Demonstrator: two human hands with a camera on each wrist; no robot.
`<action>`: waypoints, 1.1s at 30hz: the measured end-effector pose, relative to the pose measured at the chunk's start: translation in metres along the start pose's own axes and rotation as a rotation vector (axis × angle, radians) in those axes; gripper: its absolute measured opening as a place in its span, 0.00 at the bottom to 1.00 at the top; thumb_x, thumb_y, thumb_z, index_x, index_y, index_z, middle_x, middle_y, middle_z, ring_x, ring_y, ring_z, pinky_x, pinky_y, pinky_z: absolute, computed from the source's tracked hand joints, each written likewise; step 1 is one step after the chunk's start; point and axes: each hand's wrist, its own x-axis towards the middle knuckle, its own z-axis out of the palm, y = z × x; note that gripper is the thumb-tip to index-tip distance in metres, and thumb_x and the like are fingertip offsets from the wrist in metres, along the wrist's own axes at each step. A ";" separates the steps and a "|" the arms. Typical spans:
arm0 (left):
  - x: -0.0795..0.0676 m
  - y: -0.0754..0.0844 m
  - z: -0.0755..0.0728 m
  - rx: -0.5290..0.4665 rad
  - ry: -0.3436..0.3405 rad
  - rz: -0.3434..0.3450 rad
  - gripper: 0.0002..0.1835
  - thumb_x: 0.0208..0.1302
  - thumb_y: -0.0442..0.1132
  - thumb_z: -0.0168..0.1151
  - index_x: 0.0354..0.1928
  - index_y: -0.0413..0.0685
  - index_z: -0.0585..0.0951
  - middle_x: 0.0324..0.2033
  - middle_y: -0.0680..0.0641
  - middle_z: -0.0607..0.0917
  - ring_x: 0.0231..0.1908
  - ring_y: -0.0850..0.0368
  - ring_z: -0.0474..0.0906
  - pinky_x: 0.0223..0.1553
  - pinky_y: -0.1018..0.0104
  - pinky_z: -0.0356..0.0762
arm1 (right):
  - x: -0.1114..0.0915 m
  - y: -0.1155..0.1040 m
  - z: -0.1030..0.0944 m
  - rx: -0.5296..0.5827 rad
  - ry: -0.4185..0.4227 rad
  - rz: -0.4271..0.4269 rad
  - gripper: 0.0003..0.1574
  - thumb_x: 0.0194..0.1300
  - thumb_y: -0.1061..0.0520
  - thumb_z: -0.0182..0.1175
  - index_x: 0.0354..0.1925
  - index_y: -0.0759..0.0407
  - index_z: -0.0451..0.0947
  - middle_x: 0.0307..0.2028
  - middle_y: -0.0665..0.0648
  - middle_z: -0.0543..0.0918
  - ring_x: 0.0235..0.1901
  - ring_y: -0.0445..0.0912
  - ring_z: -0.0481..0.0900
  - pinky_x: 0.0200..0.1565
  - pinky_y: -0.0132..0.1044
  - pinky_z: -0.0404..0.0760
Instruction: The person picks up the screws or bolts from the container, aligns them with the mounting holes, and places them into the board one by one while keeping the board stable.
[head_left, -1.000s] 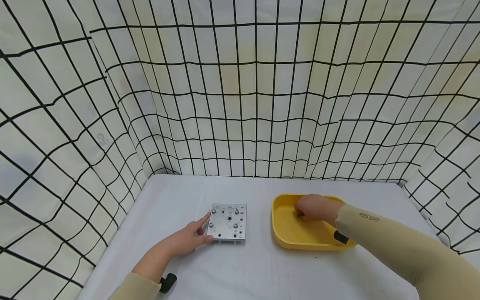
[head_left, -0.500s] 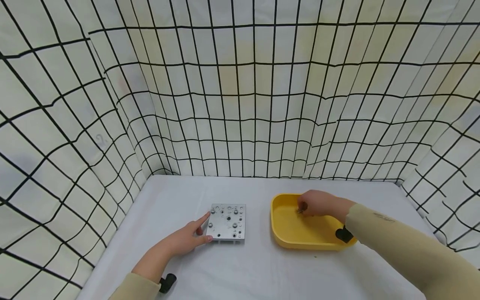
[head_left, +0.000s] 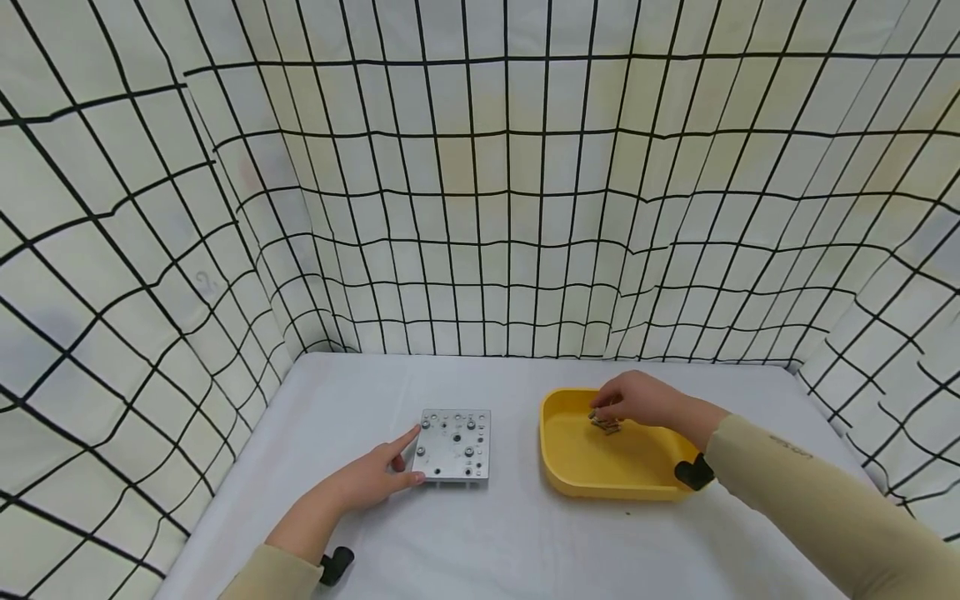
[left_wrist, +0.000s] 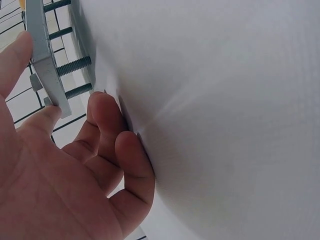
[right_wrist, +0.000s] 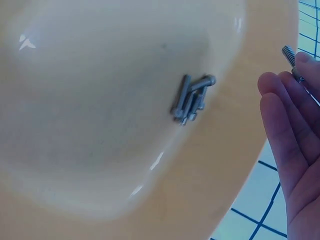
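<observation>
A square silver metal plate [head_left: 452, 463] lies at the table's middle-left, with holes and several bolts through it. Their threaded shanks [left_wrist: 75, 65] jut out below the plate in the left wrist view. My left hand [head_left: 367, 479] touches the plate's left side with extended index finger and thumb; the other fingers bend against the cloth. Over the yellow tray [head_left: 622, 488], my right hand [head_left: 637, 398] pinches a socket-head bolt [right_wrist: 288, 53], its thread sticking up past the fingertips; its head is mostly hidden. Beneath that hand, a small pile of similar bolts [right_wrist: 191, 100] lies in the tray.
White cloth covers the table [head_left: 510, 550]. A black grid net [head_left: 510, 242] over white sheeting rises behind and at both sides. Black wrist cameras [head_left: 337, 565] are on both wrists. A tiny dark speck [head_left: 628, 513] lies before the tray.
My right hand has risen and drawn slightly back from the tray's floor, uncovering the bolt pile. The left hand and plate hold their places.
</observation>
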 end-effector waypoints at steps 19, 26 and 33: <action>0.000 0.001 0.000 0.011 0.009 -0.006 0.46 0.60 0.60 0.67 0.77 0.63 0.57 0.42 0.49 0.73 0.32 0.55 0.71 0.33 0.59 0.68 | 0.040 -0.072 0.041 0.246 -0.006 -0.095 0.11 0.69 0.57 0.63 0.49 0.54 0.84 0.38 0.54 0.86 0.39 0.53 0.84 0.45 0.44 0.81; 0.000 0.001 -0.001 -0.001 0.009 -0.009 0.47 0.60 0.60 0.68 0.78 0.61 0.57 0.41 0.49 0.73 0.32 0.55 0.71 0.33 0.59 0.68 | 0.062 -0.112 0.063 0.242 -0.031 -0.128 0.12 0.69 0.55 0.64 0.49 0.56 0.84 0.36 0.50 0.86 0.39 0.53 0.84 0.47 0.49 0.80; 0.001 0.000 -0.001 0.004 -0.004 -0.013 0.47 0.60 0.61 0.67 0.77 0.63 0.57 0.41 0.49 0.73 0.32 0.54 0.72 0.34 0.58 0.68 | 0.079 -0.131 0.083 0.184 -0.030 -0.129 0.12 0.67 0.51 0.66 0.47 0.50 0.86 0.37 0.44 0.84 0.35 0.46 0.82 0.43 0.38 0.79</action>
